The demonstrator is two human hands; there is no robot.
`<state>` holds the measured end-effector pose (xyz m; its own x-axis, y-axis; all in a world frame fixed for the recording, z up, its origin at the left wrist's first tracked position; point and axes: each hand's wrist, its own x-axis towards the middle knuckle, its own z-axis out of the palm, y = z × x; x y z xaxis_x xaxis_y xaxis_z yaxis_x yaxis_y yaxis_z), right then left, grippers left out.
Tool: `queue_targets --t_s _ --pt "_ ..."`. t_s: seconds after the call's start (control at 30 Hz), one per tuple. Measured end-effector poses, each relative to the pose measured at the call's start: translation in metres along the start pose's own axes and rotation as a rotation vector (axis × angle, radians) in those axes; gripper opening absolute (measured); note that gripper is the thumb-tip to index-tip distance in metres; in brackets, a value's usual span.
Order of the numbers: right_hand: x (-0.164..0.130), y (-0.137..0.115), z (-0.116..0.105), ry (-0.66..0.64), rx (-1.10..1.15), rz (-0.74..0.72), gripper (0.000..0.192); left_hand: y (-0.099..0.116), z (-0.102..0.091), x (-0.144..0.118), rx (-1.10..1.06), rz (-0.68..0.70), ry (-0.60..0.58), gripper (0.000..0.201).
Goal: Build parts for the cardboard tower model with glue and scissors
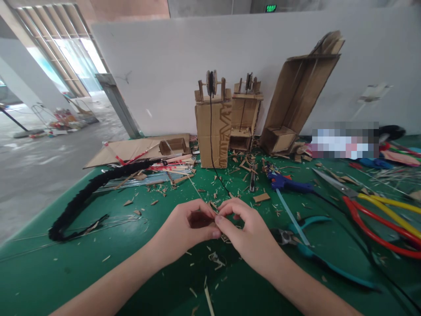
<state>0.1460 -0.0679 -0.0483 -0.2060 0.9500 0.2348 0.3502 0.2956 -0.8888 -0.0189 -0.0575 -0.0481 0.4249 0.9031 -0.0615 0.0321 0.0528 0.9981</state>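
Note:
My left hand (pixel 189 226) and my right hand (pixel 245 228) meet low over the green table, fingers closed in a pinch. Something small and dark shows between the fingertips, mostly hidden by them; I cannot make out its kind. From a spool (pixel 212 82) on top of an upright cardboard tower (pixel 212 136), a black cord (pixel 212 151) hangs down the front and runs to just behind my right fingers. Whether the fingers grip that cord is hidden. Little cardboard and wood scraps lie beneath and around both hands.
Teal-handled pliers (pixel 319 254), a blue glue gun (pixel 289 183) with a glue stick and red-and-yellow-handled scissors (pixel 368 206) lie on the right. A fuzzy black strip (pixel 95 188) curves across the left. Behind stand a second spool tower (pixel 246 112) and a tall cardboard piece (pixel 299 92).

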Motion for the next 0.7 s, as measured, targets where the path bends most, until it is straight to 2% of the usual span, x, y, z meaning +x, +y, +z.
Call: queue_targets --t_s 0.23,0.33,0.4,0.53,0.7 --pt "0.0052 0.0025 0.0008 -0.050 0.103 0.170 0.014 0.0037 -0.0006 -0.0019 -0.056 -0.031 0.013 0.023" --pt "0.0054 0.0022 0.0003 -0.048 0.131 0.251 0.007 0.0038 0.0002 -0.0030 -0.064 -0.027 0.014 0.023" --pt "0.0044 0.0028 0.0001 -0.039 0.155 0.296 0.010 0.0027 0.0008 -0.0035 -0.060 -0.013 0.018 0.023" --pt "0.0012 0.0023 -0.0005 -0.003 0.159 0.252 0.011 -0.0004 0.0017 -0.0042 -0.021 0.082 0.027 0.022" --pt "0.0011 -0.0019 -0.0016 -0.011 0.057 0.164 0.010 -0.0002 0.0026 -0.0060 0.114 0.211 0.045 0.019"
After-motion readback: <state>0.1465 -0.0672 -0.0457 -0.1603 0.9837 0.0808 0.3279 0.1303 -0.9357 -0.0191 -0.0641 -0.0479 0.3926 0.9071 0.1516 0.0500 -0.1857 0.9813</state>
